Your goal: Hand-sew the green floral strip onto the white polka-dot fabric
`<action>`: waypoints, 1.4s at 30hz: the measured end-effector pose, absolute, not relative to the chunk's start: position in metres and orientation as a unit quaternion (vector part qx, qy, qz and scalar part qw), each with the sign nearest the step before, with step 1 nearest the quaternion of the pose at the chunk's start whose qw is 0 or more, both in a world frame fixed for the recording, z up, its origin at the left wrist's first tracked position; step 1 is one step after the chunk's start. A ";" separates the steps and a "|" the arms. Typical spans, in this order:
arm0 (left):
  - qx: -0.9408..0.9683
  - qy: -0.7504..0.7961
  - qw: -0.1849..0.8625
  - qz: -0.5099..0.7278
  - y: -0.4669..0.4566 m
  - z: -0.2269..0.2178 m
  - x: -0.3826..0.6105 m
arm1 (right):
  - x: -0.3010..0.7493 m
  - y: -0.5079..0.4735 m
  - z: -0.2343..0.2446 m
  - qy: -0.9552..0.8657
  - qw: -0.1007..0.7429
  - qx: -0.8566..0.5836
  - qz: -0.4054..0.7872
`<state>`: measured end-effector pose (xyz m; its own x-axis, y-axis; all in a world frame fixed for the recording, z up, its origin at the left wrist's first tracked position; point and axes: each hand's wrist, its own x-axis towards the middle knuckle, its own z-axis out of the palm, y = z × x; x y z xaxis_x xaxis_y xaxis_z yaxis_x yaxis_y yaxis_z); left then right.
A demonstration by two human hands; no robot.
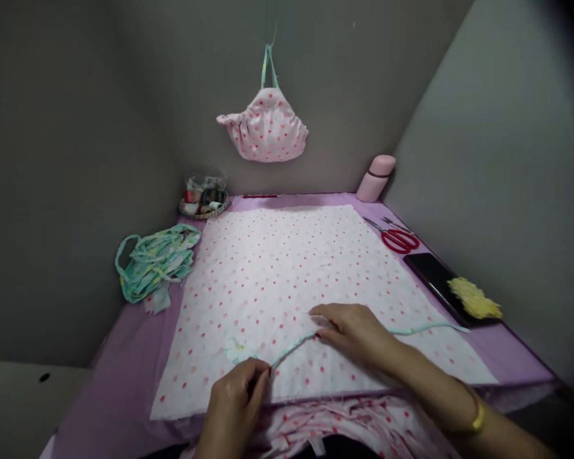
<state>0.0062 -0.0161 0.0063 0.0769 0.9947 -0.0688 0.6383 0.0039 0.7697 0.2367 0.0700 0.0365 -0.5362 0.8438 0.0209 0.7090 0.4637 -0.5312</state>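
Mint-green fabric strip (294, 346) runs across the lower middle of the head view, between the two hands and then on, past the right wrist, to the lower right. It lies over a white polka-dot cloth (287, 255) spread on a purple tablecloth (110, 382). The left hand (234, 395), at the bottom centre, pinches one end of the strip between thumb and fingertips. The right hand (356, 331), just right of centre, touches the strip at its thumb; thumb and forefinger are parted, and whether its hidden fingers grip the strip cannot be told. A gold-coloured bangle (478, 415) circles the right forearm. Just above the left hand is a pale flower-shaped piece (238, 350) with a yellow centre.

At the left of the frame lies a heap of mint-green straps (157, 261), with a basket of thread spools (205, 214) above it. In the upper centre a pink polka-dot pouch-like piece (270, 131) hangs by green straps. To the right are a pink bottle (375, 178), red-handled scissors (399, 241) and a black smartphone (430, 275) with a yellow crinkled piece (473, 298) on it.
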 end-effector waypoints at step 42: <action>0.686 0.572 0.415 0.172 0.001 0.030 -0.027 | 0.180 0.016 -0.020 -0.877 0.240 -0.392 0.144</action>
